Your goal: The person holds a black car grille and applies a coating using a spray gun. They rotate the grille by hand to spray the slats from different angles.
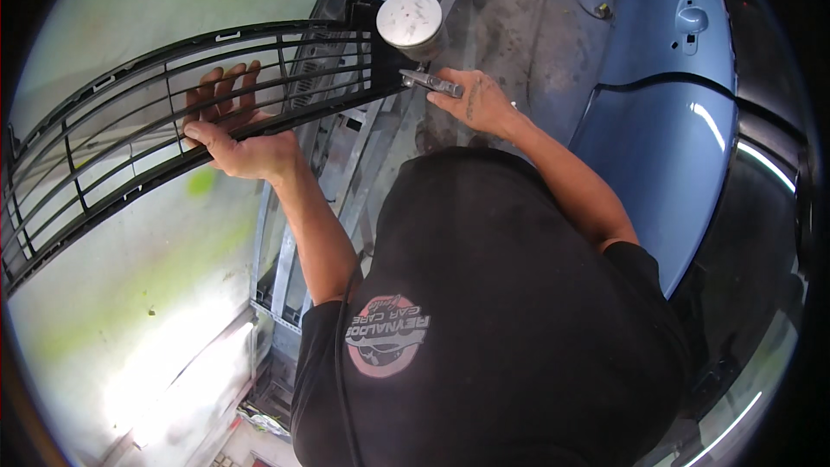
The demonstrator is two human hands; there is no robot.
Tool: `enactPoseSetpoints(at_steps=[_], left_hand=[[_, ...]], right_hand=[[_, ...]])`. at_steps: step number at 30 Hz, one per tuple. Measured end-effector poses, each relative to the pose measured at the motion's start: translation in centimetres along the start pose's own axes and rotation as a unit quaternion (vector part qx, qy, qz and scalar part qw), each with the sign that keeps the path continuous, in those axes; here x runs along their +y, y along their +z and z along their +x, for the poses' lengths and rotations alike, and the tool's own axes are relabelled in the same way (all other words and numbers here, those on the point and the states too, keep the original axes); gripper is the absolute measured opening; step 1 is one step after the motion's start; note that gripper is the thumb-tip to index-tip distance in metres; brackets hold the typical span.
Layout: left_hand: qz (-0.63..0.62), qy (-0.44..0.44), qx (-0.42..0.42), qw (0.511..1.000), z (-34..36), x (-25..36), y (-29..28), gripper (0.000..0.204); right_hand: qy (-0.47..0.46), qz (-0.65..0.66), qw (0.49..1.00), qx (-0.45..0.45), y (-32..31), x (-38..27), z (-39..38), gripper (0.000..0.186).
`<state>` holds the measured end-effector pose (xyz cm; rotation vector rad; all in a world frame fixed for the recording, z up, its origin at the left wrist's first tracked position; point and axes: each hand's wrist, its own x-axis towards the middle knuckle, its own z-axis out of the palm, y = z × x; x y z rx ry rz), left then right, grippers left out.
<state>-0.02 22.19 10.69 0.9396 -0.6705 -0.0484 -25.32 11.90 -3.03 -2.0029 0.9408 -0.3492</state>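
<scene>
My left hand holds a long, curved black car grille by its lower edge. The thumb lies on the near side, and the fingers show behind the thin bars. The grille stretches from the far left to the middle of the view. At its right end, my right hand is wrapped round a metal spray gun. A round cup with a whitish, spotted lid sits on top of the gun. The gun's front is close to the grille's solid black end; whether they touch I cannot tell.
Blue car body panels, one with a door handle, stand along my right. Metal stands and dark parts are below the grille. A pale wall with yellow-green overspray fills the left. A thin cable lies on the grey floor.
</scene>
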Motion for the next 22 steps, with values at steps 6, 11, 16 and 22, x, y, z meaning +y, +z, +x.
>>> enactPoseSetpoints(at_steps=[6, 11, 16, 22], left_hand=[[0.017, 0.002, -0.01, 1.0, 0.0, 0.1, 0.1, 0.061], [-0.011, 0.014, -0.028, 0.999, 0.4, -0.2, -0.1, 0.06], [-0.016, 0.016, -0.017, 1.0, 0.4, -0.5, -0.4, 0.061], [-0.006, 0.015, -0.031, 0.999, 0.4, -0.4, -0.6, 0.061]], right_hand=[[0.009, 0.009, 1.0, 0.019, -0.6, -0.6, 0.0, 0.045], [-0.001, 0.027, 0.999, 0.028, 0.3, -0.4, 0.3, 0.043], [-0.005, 0.045, 0.999, -0.024, -0.2, -1.2, 0.3, 0.039], [-0.019, 0.079, 0.996, -0.042, -0.2, -2.5, 0.3, 0.038]])
